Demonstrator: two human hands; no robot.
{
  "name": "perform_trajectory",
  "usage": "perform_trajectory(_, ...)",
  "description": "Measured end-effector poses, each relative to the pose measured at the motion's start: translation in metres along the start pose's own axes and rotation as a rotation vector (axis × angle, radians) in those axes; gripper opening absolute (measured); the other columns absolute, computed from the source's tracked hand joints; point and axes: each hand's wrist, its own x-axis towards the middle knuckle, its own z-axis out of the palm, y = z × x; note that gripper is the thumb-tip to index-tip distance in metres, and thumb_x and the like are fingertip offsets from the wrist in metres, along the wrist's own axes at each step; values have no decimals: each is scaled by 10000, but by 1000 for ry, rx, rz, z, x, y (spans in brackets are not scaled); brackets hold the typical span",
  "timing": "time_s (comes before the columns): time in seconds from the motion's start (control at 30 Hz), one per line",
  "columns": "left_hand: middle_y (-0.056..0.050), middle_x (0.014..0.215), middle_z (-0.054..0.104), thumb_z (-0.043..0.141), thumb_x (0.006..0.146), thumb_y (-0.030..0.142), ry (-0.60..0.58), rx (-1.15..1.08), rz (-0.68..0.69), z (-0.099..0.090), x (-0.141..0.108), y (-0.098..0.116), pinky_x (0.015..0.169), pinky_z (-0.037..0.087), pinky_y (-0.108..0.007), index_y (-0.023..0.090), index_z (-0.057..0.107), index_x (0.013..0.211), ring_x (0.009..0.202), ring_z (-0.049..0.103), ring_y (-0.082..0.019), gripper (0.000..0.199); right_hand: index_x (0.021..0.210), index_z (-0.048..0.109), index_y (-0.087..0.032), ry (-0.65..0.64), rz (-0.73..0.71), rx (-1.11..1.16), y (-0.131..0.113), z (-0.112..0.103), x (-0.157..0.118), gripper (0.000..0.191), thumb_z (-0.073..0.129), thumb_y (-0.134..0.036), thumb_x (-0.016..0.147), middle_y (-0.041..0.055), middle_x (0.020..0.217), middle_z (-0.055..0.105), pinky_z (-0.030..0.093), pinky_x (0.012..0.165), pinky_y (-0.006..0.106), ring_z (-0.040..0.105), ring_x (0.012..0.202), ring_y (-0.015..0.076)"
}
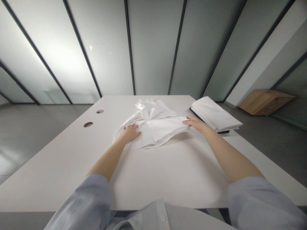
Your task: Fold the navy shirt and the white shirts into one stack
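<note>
A white cloth garment [160,129] lies partly bunched on the white table, its far side crumpled and its near edge curved. On its left part rests my left hand [131,132], palm down with the fingers spread. My right hand [194,123] pinches the garment's right edge between thumb and fingers, and that edge is lifted a little off the table, with a shadow beneath. Just beyond my right hand is a stack of folded white cloth [216,113] with a dark blue layer under it.
The white table [168,172] has two round holes at its left side. A wooden cabinet [265,102] stands on the floor at the right. Frosted glass panels [153,48] with dark frames rise behind the table.
</note>
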Motion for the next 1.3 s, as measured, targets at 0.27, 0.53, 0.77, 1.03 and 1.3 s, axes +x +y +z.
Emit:
perform_trajectory(0.27,-69,1285,618,472,889,472,85,-23,-11,-12,10,-10,1014,436,-329,242,543,1297,1173,590,-244,473,1103,636,-190,-38,7,-142,24,-27,-26,368,595,-313,759,68,992,688,487,785,285,628,954,215)
perform_trajectory(0.53,-59,1391,520,444,906,502,157,-29,7,-3,-2,-17,1099,354,-339,257,526,1317,1281,491,-231,486,1107,648,-151,-105,11,-421,49,1,-34,409,651,-358,754,91,934,716,495,725,298,648,818,231)
perform_trajectory(0.77,-78,1524,397,431,887,576,101,-3,33,0,0,-24,1146,270,-365,229,452,1406,1390,370,-241,625,926,679,-187,-591,34,-305,34,-8,-59,300,651,-328,662,26,760,700,482,602,297,618,626,205)
perform_trajectory(1.03,-108,1354,578,485,824,666,99,16,3,-8,8,-16,1049,388,-356,223,480,1358,1259,529,-272,693,886,644,-190,-45,-108,-412,22,-21,-26,211,563,-367,803,44,779,690,477,671,278,623,724,190)
perform_trajectory(1.3,-99,1294,619,427,915,506,59,49,-77,-18,11,3,987,434,-359,225,479,1328,1215,562,-253,502,1310,561,-166,-134,-274,-775,8,90,-1,480,515,-405,896,159,1454,479,322,1099,414,416,1354,301)
